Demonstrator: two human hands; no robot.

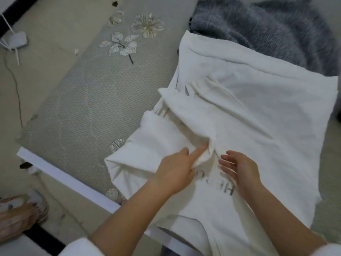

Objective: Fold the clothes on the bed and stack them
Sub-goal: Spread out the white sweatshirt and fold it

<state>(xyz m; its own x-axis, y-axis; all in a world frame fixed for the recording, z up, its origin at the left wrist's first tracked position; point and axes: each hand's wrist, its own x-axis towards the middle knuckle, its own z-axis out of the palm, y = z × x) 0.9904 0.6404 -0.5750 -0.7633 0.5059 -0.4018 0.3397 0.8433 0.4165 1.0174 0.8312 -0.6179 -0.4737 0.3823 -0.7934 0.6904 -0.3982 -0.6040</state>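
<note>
A white T-shirt point(258, 111) with grey lettering lies spread over the bed, its neck end hanging over the near edge. A sleeve point(147, 150) is folded in on the left. My left hand point(175, 170) pinches a bunched fold of the shirt near its middle, with the index finger stretched out along the cloth. My right hand point(239, 170) hovers just to the right of that fold, fingers relaxed and slightly spread over the lettering, holding nothing.
A grey fluffy garment point(258, 26) lies at the far right, partly under the shirt. The bed mat point(92, 89) with flower prints stretches to the left. The white bed frame edge point(64, 174) runs diagonally. A foot in a slipper point(20, 215) and a cable point(16, 85) are on the floor.
</note>
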